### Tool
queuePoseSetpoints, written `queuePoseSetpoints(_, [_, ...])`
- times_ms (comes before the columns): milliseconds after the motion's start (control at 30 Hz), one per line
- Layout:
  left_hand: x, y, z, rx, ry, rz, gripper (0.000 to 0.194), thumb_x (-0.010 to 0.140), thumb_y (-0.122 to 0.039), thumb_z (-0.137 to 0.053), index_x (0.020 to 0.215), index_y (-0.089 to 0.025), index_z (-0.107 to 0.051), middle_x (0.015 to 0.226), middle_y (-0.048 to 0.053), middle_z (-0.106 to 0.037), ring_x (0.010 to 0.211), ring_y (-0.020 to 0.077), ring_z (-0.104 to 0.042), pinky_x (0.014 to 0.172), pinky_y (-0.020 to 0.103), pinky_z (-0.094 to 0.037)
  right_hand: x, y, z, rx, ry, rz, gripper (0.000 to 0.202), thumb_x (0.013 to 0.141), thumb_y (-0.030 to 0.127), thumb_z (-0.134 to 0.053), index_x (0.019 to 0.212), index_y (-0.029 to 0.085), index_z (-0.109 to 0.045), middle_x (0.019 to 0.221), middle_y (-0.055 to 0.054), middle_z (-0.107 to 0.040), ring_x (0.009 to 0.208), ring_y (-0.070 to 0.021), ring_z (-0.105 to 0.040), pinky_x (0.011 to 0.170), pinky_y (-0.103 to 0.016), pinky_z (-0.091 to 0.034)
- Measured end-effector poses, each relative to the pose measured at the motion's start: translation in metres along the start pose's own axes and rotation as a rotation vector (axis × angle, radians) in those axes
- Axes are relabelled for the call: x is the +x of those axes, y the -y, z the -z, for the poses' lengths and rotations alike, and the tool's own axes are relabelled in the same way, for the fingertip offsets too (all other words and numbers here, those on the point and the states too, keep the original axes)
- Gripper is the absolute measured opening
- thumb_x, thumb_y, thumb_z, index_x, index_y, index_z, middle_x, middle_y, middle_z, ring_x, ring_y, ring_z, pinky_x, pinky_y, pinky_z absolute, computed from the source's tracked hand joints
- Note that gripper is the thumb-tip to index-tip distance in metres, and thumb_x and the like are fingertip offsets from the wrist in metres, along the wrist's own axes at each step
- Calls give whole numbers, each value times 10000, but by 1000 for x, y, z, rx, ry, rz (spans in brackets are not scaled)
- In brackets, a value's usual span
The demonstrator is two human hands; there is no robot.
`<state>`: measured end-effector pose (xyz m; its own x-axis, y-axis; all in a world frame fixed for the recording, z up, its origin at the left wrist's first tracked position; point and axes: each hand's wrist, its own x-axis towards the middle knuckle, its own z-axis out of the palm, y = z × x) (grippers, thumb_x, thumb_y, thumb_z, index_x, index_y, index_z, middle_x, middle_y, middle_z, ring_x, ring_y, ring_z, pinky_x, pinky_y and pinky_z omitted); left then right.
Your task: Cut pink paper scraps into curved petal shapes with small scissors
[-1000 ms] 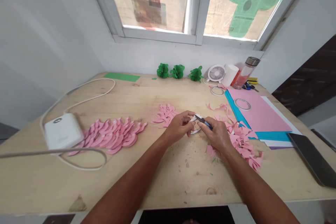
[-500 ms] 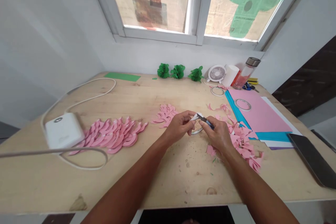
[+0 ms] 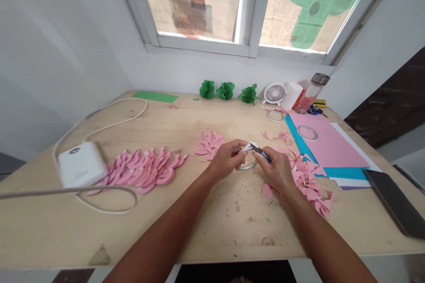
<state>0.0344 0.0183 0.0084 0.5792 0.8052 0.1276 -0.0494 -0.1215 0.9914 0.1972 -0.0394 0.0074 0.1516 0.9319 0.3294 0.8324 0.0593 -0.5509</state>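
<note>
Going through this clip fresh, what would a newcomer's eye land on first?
Probably the middle of the table, where the left grip holds a white strip against the dark-bladed tool in the right grip. Next come the overlapping pink paper cutouts on the left, beside the white device, and the three green paper ornaments lined up along the back, below the window.

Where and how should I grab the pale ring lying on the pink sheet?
Pinching the near rim of the pale ring from above looks best, one finger inside and the thumb outside: it lies flat on the pink sheet, and its open centre leaves room for a fingertip.
</note>
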Motion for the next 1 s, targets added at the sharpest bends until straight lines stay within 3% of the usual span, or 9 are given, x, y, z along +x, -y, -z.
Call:
queuePoseSetpoints(533, [-1,-1,1,21,-24,31,263,743,-272,-564,961,-132,-607,487,-56,-484,382,54,-409,405,175,-327,4,-3,6,72,-27,-20,369,806,484,-479,606,177,-523,487,44,-380,473,-94,-359,462,-213,-239])
queuePoseSetpoints(667, [0,0,-1,2,-90,46,219,741,-270,-563,904,-133,-613,490,-51,-498,371,50,-404,399,174,-328,12,-14,13,103,-249,-164,387,801,497,-470,595,172,-514,488,48,-325,480,-99,-332,452,-216,-234])
queuePoseSetpoints(800, [2,0,-3,-82,-122,72,235,729,-263,-575,923,-134,-611,496,-51,-511,371,54,-427,411,180,-354,11,-9,9,130,-107,-100,383,800,491,-486,587,173,-499,494,51,-344,486,-90,-339,473,-212,-243])
queuePoseSetpoints(1000, [3,2,-1,-92,-129,82,224,725,-254,-582,910,-131,-609,495,-51,-512,366,49,-435,394,164,-328,8,-5,6,121,-63,-88,402,800,497,-481,557,178,-450,478,56,-327,470,-87,-325,460,-215,-224])
